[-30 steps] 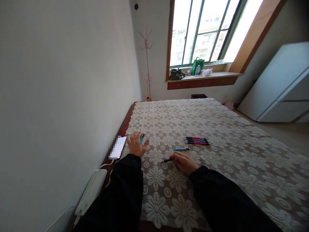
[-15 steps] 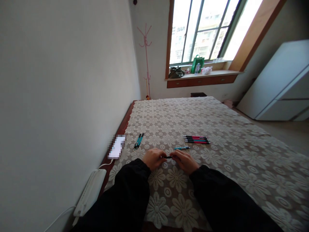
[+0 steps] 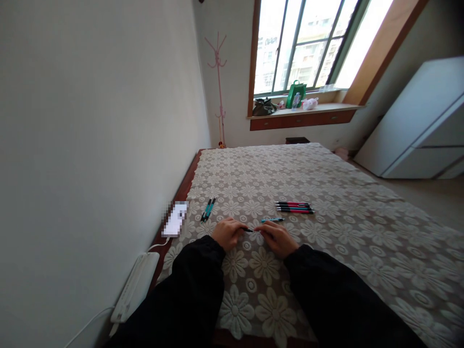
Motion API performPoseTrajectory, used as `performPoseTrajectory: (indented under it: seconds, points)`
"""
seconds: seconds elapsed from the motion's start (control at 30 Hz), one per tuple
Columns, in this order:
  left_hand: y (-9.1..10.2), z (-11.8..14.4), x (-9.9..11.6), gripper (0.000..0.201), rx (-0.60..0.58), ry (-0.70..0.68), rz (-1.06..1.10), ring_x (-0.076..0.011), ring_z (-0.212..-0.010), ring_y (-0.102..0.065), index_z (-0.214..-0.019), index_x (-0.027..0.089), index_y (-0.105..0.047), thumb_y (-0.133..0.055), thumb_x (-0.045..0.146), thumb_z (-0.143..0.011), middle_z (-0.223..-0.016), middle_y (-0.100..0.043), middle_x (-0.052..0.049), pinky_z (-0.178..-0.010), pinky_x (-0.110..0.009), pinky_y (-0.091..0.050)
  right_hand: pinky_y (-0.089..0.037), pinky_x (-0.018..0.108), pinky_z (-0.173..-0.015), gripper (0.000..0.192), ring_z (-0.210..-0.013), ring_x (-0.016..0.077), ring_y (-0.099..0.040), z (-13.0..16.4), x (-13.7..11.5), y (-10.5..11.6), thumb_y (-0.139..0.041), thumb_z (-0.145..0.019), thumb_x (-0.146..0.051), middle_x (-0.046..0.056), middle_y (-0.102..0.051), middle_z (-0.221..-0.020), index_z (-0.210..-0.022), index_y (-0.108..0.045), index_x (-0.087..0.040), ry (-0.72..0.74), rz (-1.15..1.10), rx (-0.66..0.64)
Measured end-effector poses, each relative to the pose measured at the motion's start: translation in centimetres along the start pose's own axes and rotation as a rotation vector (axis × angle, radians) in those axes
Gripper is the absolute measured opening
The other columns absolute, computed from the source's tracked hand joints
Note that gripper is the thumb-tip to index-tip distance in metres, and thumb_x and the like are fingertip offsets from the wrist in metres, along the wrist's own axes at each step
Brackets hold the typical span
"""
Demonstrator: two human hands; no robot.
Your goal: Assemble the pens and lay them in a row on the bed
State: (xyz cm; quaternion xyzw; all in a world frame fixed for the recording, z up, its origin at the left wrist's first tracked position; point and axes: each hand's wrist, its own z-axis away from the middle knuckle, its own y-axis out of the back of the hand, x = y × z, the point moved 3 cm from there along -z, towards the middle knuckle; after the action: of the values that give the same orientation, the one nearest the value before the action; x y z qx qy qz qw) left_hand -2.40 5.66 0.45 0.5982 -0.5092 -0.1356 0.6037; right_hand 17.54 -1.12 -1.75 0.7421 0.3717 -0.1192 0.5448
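My left hand [image 3: 228, 233] is closed around a slim black pen part [image 3: 248, 230], whose end points right, toward my other hand. My right hand [image 3: 277, 238] is closed in a pinch beside that end; a small pale bit shows at its fingertips, too small to name. Just beyond the right fingers lies a light-blue pen piece [image 3: 273, 220] on the flowered cloth. Two teal-and-black pens [image 3: 208, 210] lie side by side farther left. Several red, teal and black pens [image 3: 294, 207] form a row at the right.
The flowered cloth [image 3: 253, 174] covers the table. Along its left edge, by the wall, are a blurred phone [image 3: 175, 220] with a cable and a white power strip [image 3: 136, 285]. Bags stand on the windowsill [image 3: 308, 112], and a pink coat rack [image 3: 219, 82] is in the corner.
Half a second ago both hands gripped the black part between them. Now the right fingertips have drawn slightly away from it, and its end is exposed in the left hand.
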Motion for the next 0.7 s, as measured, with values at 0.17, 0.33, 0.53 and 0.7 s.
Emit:
performPoseTrajectory:
  seconds: [0.17, 0.33, 0.53, 0.7]
  points:
    - [0.3, 0.1, -0.3, 0.026, 0.057, 0.060, 0.012, -0.0199, -0.102, -0.063, -0.107, 0.026, -0.071, -0.056, 0.020, -0.087, -0.106, -0.074, 0.000, -0.094, -0.034, -0.049, -0.044, 0.028, -0.067, 0.028, -0.071, 0.0164, -0.056, 0.0, 0.0, 0.2, -0.044, -0.093, -0.019, 0.004, -0.060, -0.084, -0.108, -0.068, -0.023, -0.019, 0.017, 0.029]
    - [0.4, 0.1, -0.8, 0.025, 0.119, 0.099, 0.013, -0.0212, -0.103, -0.063, -0.103, 0.025, -0.072, -0.058, 0.018, -0.084, -0.104, -0.074, -0.002, -0.094, -0.036, -0.050, -0.042, 0.027, -0.062, 0.027, -0.065, 0.0144, -0.054, -0.1, -0.1, 0.4, -0.045, -0.092, -0.018, 0.003, -0.058, -0.080, -0.103, -0.069, -0.023, -0.028, 0.041, 0.046]
    - [0.8, 0.1, -0.6, 0.025, 0.163, 0.062, 0.005, -0.0230, -0.112, -0.058, -0.107, 0.025, -0.071, -0.060, 0.021, -0.085, -0.112, -0.070, -0.004, -0.101, -0.041, -0.045, -0.044, 0.027, -0.068, 0.023, -0.070, 0.0148, -0.057, -0.1, -0.1, 0.4, -0.048, -0.091, -0.016, 0.003, -0.062, -0.084, -0.097, -0.069, -0.022, -0.030, 0.088, 0.015]
    - [0.1, 0.1, 0.6, 0.019, 0.100, -0.101, 0.036, -0.0226, -0.120, -0.054, -0.103, 0.028, -0.072, -0.064, 0.035, -0.087, -0.122, -0.066, -0.003, -0.108, -0.042, -0.040, -0.047, 0.027, -0.075, 0.025, -0.083, 0.0167, -0.061, -0.1, -0.6, 0.0, -0.047, -0.091, -0.016, 0.005, -0.064, -0.091, -0.103, -0.069, -0.022, 0.059, 0.058, -0.085]
